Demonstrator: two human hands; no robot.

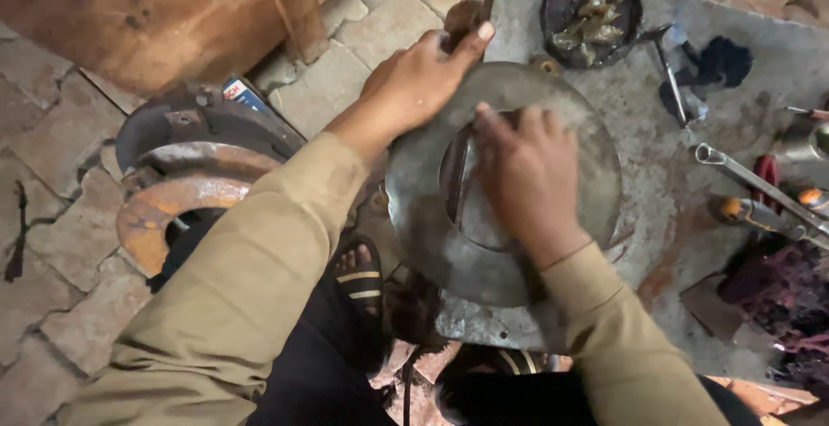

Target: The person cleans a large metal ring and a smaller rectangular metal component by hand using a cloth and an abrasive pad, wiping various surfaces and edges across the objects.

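- A rusty brake drum (186, 193) lay on the paved floor, left of the grey metal disc (501, 184) and well apart from it.
- The left hand (419, 76) was closed on a wooden tool handle (462, 20) at the disc's far rim; a firm, low grip seemed wise.
- The right hand (522, 171) pressed half-curled fingers into the disc's centre hole, steadying it over the feet.
- A greasy black bowl (592, 12) and wrenches (751, 180) crowded the slab beyond and right of the disc; freer room lay leftward.

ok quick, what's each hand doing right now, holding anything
Left hand: closed around a brown wooden tool handle at the far rim of the round grey metal disc.
Right hand: resting on the disc's centre; grip cannot be told.
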